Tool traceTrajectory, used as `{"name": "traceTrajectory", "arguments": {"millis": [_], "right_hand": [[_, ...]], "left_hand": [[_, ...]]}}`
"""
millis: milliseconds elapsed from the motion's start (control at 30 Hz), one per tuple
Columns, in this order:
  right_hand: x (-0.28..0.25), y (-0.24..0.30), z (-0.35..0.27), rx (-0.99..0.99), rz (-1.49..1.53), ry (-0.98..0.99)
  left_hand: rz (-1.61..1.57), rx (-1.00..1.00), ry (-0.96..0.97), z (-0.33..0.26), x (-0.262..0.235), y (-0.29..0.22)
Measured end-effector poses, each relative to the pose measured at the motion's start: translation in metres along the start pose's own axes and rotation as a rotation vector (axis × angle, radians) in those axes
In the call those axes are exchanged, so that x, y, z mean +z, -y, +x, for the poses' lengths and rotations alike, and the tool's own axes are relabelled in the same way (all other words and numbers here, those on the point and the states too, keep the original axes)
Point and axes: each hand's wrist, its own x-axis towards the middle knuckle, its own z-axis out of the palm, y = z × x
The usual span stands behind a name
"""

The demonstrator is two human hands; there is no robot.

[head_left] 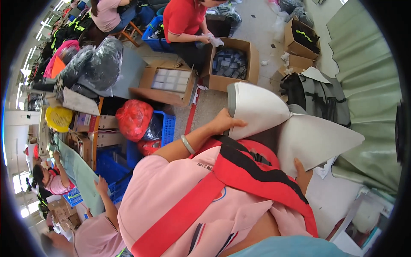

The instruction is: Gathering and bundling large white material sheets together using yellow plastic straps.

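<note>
Above the pink-and-red bag point(222, 188), toward one o'clock, I see both hands bending a grey sheet point(274, 120): left hand point(223, 122) fingers pinching its edge, right hand point(301, 170) gripping beneath, apparently to hold its curl.

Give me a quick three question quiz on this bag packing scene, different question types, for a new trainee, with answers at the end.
1. True or false: the person's left hand grips a curved sheet of white stiff paper.
2. Multiple choice: the red and black strap lies across
A. a pink bag
B. a yellow basket
C. a cardboard box
3. Fill in: the right hand touches the lower edge of the second white ____.

Key
1. True; the thumb shows on its edge.
2. A, the pink bag in front of the person.
3. Sheet, which lies right of the first one.
</note>
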Motion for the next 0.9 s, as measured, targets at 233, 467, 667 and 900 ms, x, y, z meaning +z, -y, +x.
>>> {"name": "traceTrajectory", "arguments": {"millis": [233,467,667,900], "right_hand": [[0.035,0.051,0.107,0.026,0.034,-0.116],[0.054,0.08,0.265,0.043,0.057,-0.088],[0.045,0.132,0.466,0.018,-0.007,0.064],[0.013,0.219,0.648,0.079,-0.026,0.163]], "left_hand": [[-0.027,-0.006,0.074,0.132,-0.015,-0.068],[-0.04,-0.044,-0.015,0.266,-0.013,-0.111],[-0.076,-0.064,-0.137,0.413,0.016,-0.145],[-0.178,0.002,-0.282,0.54,0.074,-0.202]]}}
